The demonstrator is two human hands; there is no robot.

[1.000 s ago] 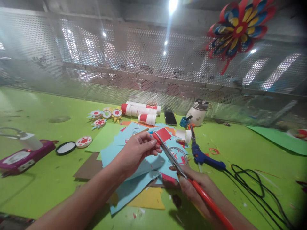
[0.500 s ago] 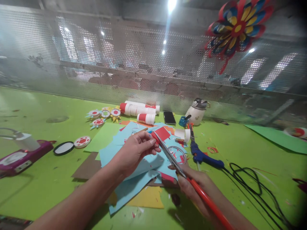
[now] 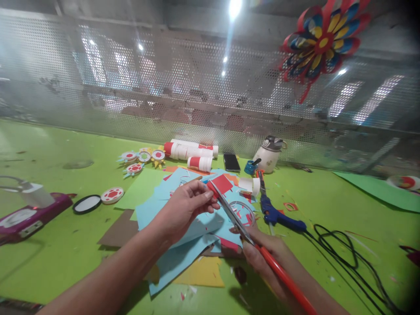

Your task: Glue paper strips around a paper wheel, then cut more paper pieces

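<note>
Between the thumb and fingers of my left hand point(image 3: 192, 199) is a small piece of red paper point(image 3: 222, 184). My right hand point(image 3: 262, 251) is closed around a long pair of scissors point(image 3: 238, 225) with red handles. Their blades point up and left, and the tips lie at the red paper near my left fingertips. Light blue paper sheets point(image 3: 183, 262) are spread beneath both hands. A clear tape roll point(image 3: 247, 209) lies just beyond the blades, partly covered by them.
A blue glue gun point(image 3: 282, 216) with a looped black cord lies to the right. Behind the paper are stacked paper cups point(image 3: 200, 163), a phone point(image 3: 231, 162) and a white jug point(image 3: 267, 157). A purple power strip point(image 3: 36, 216) sits at left, near decorated discs point(image 3: 112, 195).
Almost nothing differs. Both hands keep their hold on the red paper and the scissors, and the view has shifted very slightly.
</note>
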